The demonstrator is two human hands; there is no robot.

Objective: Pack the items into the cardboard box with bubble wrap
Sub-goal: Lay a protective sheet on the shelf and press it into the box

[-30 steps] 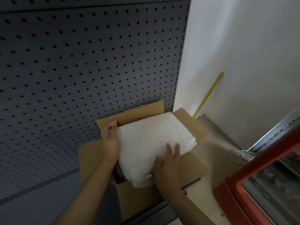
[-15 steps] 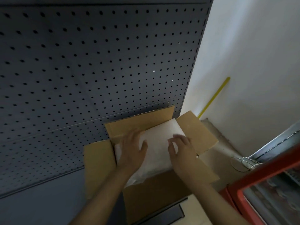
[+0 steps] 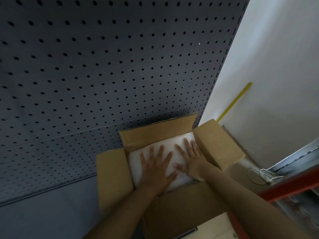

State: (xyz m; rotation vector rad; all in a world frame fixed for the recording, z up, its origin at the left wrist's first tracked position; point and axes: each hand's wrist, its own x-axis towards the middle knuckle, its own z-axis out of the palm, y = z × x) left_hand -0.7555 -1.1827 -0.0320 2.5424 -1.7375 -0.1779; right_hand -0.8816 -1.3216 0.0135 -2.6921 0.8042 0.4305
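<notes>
Pressing hands: both hands lie flat on the white wrap inside the box.
Left hand: the left hand [image 3: 156,167] is palm down on the bubble wrap [image 3: 179,144], with its fingers straight and spread apart. It holds nothing.
Right hand: the right hand [image 3: 190,160] is also palm down on the wrap, just beside the left one. Its fingers are straight and spread apart too. The two thumbs point at each other and are close.
Bubble wrap: it is white and soft, and it fills the open top of the box from side to side.
Cardboard box: the cardboard box [image 3: 112,176] is brown, with all four flaps open. The far flap stands up. The left, right and near flaps lean outward.
Items: what is under the wrap cannot be seen.
Behind the box: a dark pegboard [image 3: 103,66] full of small holes.
Right side: a white wall [image 3: 276,66] with a yellow stick [image 3: 234,101] leaning on it, and a red frame [image 3: 290,187] near the corner.
</notes>
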